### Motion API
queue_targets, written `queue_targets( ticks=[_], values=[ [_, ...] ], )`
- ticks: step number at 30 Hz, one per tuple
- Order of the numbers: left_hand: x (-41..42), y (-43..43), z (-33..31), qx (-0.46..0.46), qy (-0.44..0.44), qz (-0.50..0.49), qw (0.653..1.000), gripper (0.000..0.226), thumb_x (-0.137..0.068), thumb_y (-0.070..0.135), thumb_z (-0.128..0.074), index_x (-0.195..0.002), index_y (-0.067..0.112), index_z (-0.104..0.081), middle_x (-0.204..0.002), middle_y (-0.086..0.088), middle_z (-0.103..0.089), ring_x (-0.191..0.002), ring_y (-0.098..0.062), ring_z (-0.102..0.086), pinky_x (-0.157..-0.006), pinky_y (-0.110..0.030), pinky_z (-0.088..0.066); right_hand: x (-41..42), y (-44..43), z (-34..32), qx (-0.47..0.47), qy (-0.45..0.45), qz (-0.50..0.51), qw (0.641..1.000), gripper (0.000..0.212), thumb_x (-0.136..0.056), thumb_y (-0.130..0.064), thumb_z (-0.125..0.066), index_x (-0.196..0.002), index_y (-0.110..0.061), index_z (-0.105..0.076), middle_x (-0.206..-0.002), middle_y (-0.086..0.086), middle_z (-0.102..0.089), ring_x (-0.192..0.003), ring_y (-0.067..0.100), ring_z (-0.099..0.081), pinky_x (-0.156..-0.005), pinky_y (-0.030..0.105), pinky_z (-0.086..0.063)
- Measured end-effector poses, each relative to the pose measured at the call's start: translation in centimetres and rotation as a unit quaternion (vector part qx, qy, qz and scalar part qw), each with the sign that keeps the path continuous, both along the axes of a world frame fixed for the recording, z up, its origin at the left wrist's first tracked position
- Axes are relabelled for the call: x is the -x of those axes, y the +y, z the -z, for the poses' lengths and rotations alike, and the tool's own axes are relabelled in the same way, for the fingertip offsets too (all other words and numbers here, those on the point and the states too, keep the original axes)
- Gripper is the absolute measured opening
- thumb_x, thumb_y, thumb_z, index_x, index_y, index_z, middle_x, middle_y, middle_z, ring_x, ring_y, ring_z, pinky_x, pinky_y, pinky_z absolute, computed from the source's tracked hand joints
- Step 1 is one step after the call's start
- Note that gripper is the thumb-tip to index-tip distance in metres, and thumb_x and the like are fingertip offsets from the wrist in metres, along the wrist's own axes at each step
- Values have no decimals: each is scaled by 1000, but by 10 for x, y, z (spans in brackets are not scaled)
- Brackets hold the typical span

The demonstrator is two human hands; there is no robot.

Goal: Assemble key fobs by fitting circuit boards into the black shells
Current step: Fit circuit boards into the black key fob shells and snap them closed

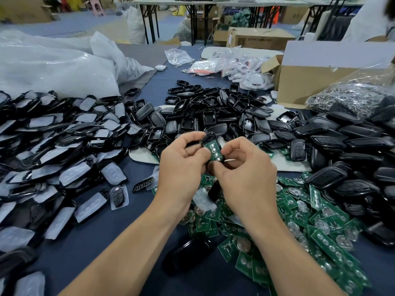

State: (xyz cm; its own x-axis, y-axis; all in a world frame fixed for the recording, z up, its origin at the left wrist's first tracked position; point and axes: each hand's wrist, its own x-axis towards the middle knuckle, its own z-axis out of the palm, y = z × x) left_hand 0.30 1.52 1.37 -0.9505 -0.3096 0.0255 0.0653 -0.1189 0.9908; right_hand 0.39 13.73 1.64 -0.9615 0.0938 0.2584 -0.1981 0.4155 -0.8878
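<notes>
Above the middle of the table my left hand [183, 161] and my right hand [241, 171] meet around one black shell [208, 136]. A green circuit board [213, 149] with round silver contacts lies in that shell, tilted. My left thumb and fingers pinch the shell's left side. On the right side and lower end, my right thumb and fingers curl round the shell and board. Below my right hand spreads a heap of loose green circuit boards [316, 229]. Empty black shells [209, 107] are piled behind my hands.
Black covers with clear button pads [64, 146] fill the left side. Closed black fobs [352, 142] are stacked at the right. A cardboard box [310, 77], a bag of metal rings [352, 95] and white plastic bags [53, 65] stand at the back. One black shell [190, 253] lies near me.
</notes>
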Motion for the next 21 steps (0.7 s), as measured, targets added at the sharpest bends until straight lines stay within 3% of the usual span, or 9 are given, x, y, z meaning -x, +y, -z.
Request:
queue_targets(
  ticks=[4, 7, 10, 14, 18, 21],
  values=[
    [0, -14, -7, 84, 24, 118, 989, 62, -93, -11, -60, -120, 44, -71, -96, -4, -81, -85, -14, -74, -77, -35, -65, 7, 14, -2, 7, -5, -3, 1000, 28, -71, -13, -86, -80, -33, -67, -74, -19, -71, -75, -11, -67, -62, 4, -47],
    [0, -22, -5, 223, 26, 97, 970, 55, -87, -2, -74, -117, 44, -73, -91, 9, -81, -87, -7, -77, -85, -30, -63, 11, 21, -1, -11, 0, -3, 1000, 28, -70, -13, -86, -81, -35, -72, -73, -22, -71, -75, -11, -67, -63, 2, -47],
    [-2, -23, -4, 309, 42, 60, 948, 41, -82, 9, -80, -106, 42, -77, -81, 17, -79, -82, 1, -75, -82, -13, -56, 15, 26, 1, -6, 2, -12, 1000, 27, -71, -13, -88, -83, -35, -76, -77, -25, -73, -78, -7, -69, -71, 7, -53],
    [-2, -22, -2, 278, 12, 26, 960, 34, -80, 20, -85, -89, 50, -73, -71, 13, -77, -67, -15, -75, -65, -26, -60, 18, 24, 6, 5, 4, -5, 1000, 25, -75, -12, -88, -89, -31, -81, -78, -20, -75, -78, -6, -71, -76, 12, -57],
    [-3, -15, -2, 202, -11, 11, 979, 33, -77, 22, -86, -90, 47, -70, -74, 12, -78, -69, -12, -78, -74, -39, -66, 19, 20, 9, -15, 23, 38, 999, 15, -81, -20, -84, -89, -31, -80, -77, -21, -73, -78, -7, -70, -72, 8, -54],
    [-3, -11, 0, 196, 1, -3, 981, 31, -75, 26, -85, -88, 49, -70, -73, 14, -78, -69, -8, -77, -74, -38, -65, 17, 18, 10, -22, 19, 43, 999, 16, -82, -24, -85, -95, -32, -79, -84, -22, -73, -83, -9, -68, -71, 3, -49]
  ],
)
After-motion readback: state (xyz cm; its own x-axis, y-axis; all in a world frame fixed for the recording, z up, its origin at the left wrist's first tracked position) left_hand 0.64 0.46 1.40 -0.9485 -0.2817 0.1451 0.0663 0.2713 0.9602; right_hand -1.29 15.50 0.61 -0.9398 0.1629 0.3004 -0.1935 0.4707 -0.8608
